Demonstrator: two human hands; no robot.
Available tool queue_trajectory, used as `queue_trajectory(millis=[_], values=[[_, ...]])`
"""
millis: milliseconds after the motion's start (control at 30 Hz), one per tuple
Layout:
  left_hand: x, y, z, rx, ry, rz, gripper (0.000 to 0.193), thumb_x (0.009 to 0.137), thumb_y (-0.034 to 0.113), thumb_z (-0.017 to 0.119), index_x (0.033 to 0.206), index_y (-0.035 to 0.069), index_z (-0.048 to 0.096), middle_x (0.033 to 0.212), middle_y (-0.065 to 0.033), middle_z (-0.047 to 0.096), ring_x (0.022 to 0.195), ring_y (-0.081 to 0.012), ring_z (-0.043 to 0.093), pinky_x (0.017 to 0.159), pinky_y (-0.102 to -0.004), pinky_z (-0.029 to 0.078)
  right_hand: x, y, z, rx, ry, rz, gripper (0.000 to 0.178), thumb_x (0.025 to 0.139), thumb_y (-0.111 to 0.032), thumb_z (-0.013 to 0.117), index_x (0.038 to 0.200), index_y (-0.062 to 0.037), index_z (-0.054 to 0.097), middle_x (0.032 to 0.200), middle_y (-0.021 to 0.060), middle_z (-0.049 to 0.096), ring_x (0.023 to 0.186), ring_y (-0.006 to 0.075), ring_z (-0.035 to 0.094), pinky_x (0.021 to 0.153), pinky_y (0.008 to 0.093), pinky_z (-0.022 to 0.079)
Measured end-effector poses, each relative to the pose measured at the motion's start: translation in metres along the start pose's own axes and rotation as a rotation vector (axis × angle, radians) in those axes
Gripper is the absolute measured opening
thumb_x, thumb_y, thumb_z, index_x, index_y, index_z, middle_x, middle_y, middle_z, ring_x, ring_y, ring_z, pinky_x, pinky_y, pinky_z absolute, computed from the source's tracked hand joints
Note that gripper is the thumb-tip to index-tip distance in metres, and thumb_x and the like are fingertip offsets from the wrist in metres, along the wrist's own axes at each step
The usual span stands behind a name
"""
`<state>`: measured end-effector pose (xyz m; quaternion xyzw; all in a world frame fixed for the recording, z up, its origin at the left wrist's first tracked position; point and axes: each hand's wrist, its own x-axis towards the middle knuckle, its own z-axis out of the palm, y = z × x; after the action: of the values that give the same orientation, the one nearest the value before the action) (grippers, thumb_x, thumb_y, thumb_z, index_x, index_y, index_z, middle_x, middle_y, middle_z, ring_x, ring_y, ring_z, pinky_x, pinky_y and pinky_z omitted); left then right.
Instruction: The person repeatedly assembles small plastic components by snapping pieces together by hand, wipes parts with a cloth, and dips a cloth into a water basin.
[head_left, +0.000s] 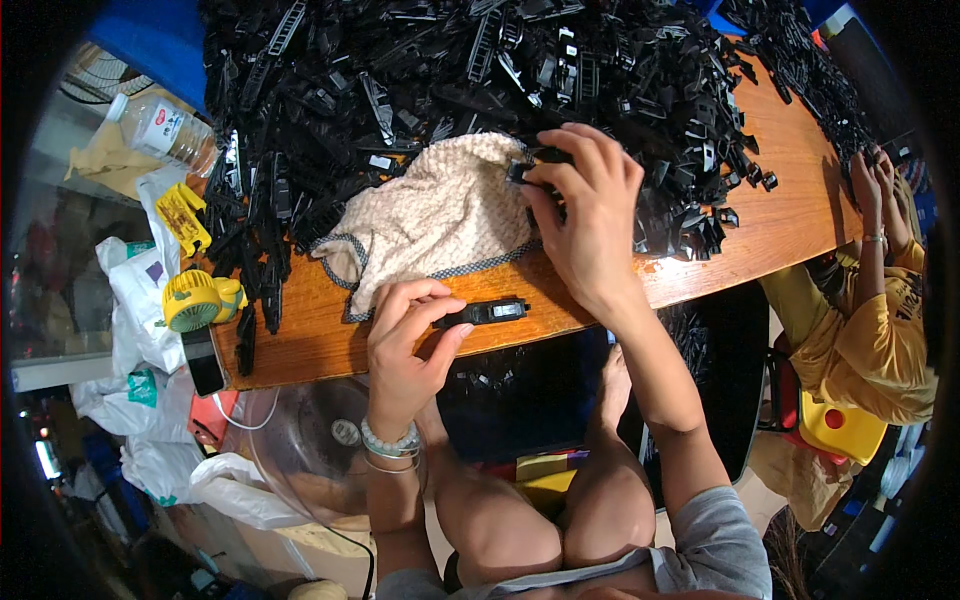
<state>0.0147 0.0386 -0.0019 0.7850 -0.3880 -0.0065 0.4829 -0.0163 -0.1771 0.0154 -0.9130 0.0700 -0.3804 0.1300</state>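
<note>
My left hand [412, 335] is closed at the front of the wooden table, thumb and fingertips pinching the left end of a long black plastic part [492, 311]. That part has a pale, shiny patch in its middle and lies level just above or on the wood; I cannot tell which. Beyond it, my right hand [590, 205] grips a small black plastic piece [519, 172] between thumb and fingers, partly hidden by them. This piece is at the right edge of a crumpled beige cloth [440, 205] with a dark checked border, which lies between my hands and the pile.
A big heap of black plastic parts [420, 60] covers the table's back [790, 190]. At left are a clear bottle [165, 132], a yellow handheld fan [200, 299], a phone [207, 372] and white plastic bags [140, 300]. A co-worker in yellow [870, 330] sits at right.
</note>
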Motion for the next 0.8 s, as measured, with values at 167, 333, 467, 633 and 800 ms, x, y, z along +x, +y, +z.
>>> queue_trajectory(millis=[167,333,467,633,800], values=[[0.002,0.002,0.003,-0.029,0.012,0.004,0.023,0.070,-0.003,0.075,0.092,-0.001,0.069,0.096,-0.0091,0.060,0.088,-0.0244,0.056,0.078,-0.0335,0.048,-0.036,-0.035,-0.042,1.194,-0.226,0.773,0.013,0.099,-0.012,0.054,0.108,-0.0033,0.058,0.087,0.0013,0.060,0.072,0.0052,0.056,0.061,0.0189,0.045],[0.003,0.003,0.003,-0.006,0.008,0.015,0.024,0.070,-0.002,0.076,0.093,-0.001,0.069,0.094,-0.0089,0.060,0.087,-0.0242,0.056,0.077,-0.0339,0.047,-0.055,-0.011,-0.046,1.682,-0.567,1.044,0.034,0.104,-0.031,0.043,0.117,-0.0029,0.057,0.077,0.0011,0.058,0.060,0.0056,0.052,0.047,0.0180,0.039],[0.000,0.002,0.004,-0.006,0.006,-0.013,0.026,0.069,-0.002,0.076,0.094,-0.001,0.070,0.093,-0.0085,0.061,0.086,-0.0244,0.056,0.077,-0.0342,0.047,-0.049,-0.015,-0.051,1.658,-0.660,1.133,0.033,0.101,-0.027,0.052,0.120,0.0000,0.058,0.074,0.0019,0.059,0.061,0.0060,0.053,0.049,0.0194,0.041],[0.002,0.001,0.004,0.023,0.011,0.010,0.025,0.069,-0.003,0.076,0.093,-0.001,0.071,0.093,-0.0079,0.061,0.087,-0.0242,0.056,0.077,-0.0343,0.047,-0.051,-0.023,-0.053,0.968,-0.583,0.607,0.030,0.085,-0.013,0.073,0.109,0.0042,0.066,0.084,0.0070,0.063,0.066,0.0128,0.056,0.060,0.0265,0.045],[0.002,0.003,0.004,0.034,0.008,0.003,0.025,0.068,-0.003,0.075,0.093,0.000,0.071,0.093,-0.0081,0.061,0.086,-0.0244,0.055,0.075,-0.0346,0.047,-0.056,-0.014,-0.049,0.543,-0.511,0.199,0.029,0.081,-0.017,0.073,0.105,-0.0022,0.070,0.084,0.0100,0.058,0.086,0.0280,0.053,0.077,0.0370,0.040]])
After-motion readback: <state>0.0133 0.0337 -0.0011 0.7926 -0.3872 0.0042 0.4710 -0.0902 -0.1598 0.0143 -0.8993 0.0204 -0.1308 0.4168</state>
